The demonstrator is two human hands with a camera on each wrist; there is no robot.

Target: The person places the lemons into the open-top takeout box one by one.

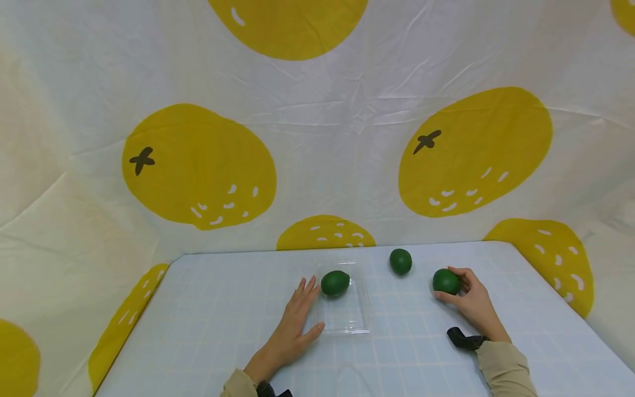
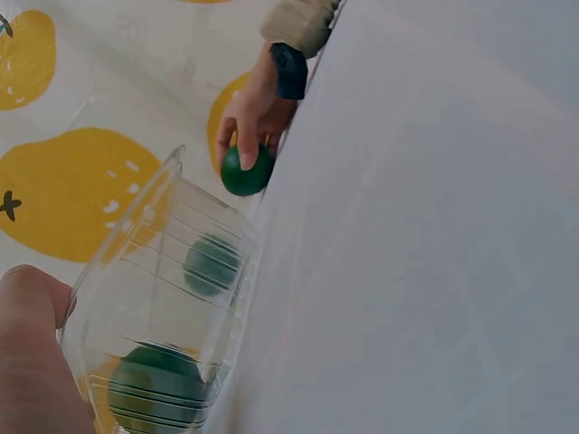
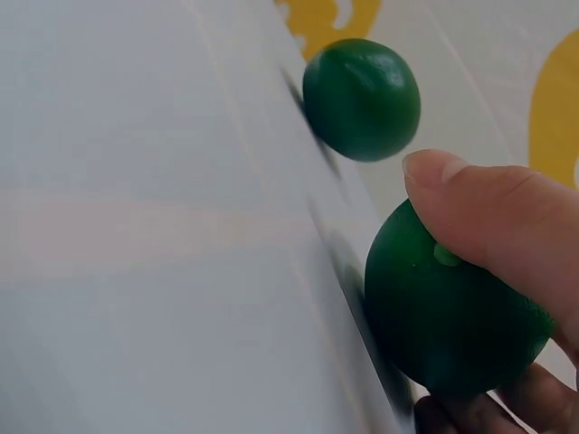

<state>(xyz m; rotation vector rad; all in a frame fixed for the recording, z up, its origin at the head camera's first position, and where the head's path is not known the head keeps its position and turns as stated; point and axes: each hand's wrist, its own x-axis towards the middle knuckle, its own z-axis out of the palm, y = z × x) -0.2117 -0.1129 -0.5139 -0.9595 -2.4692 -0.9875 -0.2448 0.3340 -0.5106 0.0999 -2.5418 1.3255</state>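
Note:
On the right, my right hand (image 1: 475, 302) grips a green lime (image 1: 445, 282) between thumb and fingers, low over the tabletop. In the right wrist view the thumb lies across its top, near a pale green stem spot. My left hand (image 1: 292, 330) rests at the left side of a clear plastic box (image 1: 353, 318), fingers extended along its wall. Inside the box, toward the back, lies one lime (image 1: 335, 283) with a pointed end. Another lime (image 1: 401, 262) sits on the table between the box and my right hand.
A pale blue checked cloth covers the table (image 1: 198, 331). Behind and at both sides hangs a white curtain (image 1: 337, 154) printed with large yellow fruit. Each wrist wears a black strap-on device (image 1: 465, 339).

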